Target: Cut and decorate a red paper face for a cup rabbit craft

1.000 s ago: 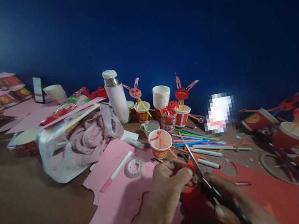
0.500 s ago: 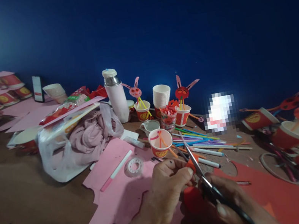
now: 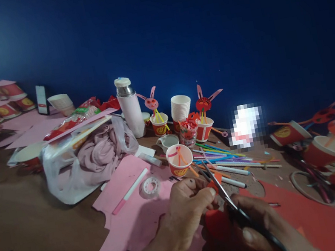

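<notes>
My left hand [image 3: 190, 208] pinches a small piece of orange-red paper [image 3: 216, 181] between thumb and fingers. Black-handled scissors [image 3: 225, 195] are in my right hand [image 3: 262, 221], their blades a little apart and lying across that piece. Below my fingers is a larger red paper shape [image 3: 217, 222], partly in shadow. Just beyond my left hand stands a paper cup [image 3: 181, 170] with pink and orange strips inside. Pink paper [image 3: 133, 226] lies to the left, bearing a tape roll [image 3: 151, 186] and a pink-capped marker [image 3: 130, 191].
Behind are a white thermos [image 3: 132, 112], stacked cups [image 3: 180, 108], two cups with rabbit-like paper faces, and coloured sticks [image 3: 222, 159]. A plastic bag with cloth [image 3: 95, 155] sits left. Red paper [image 3: 312, 212] and decorated cups [image 3: 327, 149] are right. Another person's hand shows at far left.
The scissors have shifted slightly left and down, and their blades look a little further apart. My left hand holds nearly the same position.
</notes>
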Tool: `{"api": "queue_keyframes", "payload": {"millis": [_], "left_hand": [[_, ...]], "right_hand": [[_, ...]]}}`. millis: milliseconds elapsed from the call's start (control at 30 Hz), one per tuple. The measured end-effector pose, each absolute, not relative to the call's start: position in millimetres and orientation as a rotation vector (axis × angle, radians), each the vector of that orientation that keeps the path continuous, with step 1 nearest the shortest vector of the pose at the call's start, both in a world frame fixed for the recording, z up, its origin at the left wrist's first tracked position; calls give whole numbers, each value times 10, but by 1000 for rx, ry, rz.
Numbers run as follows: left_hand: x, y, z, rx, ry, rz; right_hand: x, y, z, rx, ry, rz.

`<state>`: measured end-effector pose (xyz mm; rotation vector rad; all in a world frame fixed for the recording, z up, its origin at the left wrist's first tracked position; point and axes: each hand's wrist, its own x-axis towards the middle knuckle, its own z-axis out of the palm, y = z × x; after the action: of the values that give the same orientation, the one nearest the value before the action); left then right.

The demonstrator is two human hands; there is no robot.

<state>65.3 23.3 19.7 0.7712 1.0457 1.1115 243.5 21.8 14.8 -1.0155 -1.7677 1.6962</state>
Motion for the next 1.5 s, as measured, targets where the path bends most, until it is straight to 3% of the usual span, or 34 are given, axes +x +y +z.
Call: {"api": "queue_keyframes", "payload": {"millis": [700, 1267, 1500], "left_hand": [[686, 226, 182, 790, 1089, 1017], [718, 208, 200, 805, 1088, 993], [747, 140, 166, 979, 1064, 850]], "right_hand": [[2689, 477, 442, -1180, -2367, 1496], [2774, 466, 350, -1211, -2153, 1641], [2682, 419, 261, -996, -1663, 1649]]}}
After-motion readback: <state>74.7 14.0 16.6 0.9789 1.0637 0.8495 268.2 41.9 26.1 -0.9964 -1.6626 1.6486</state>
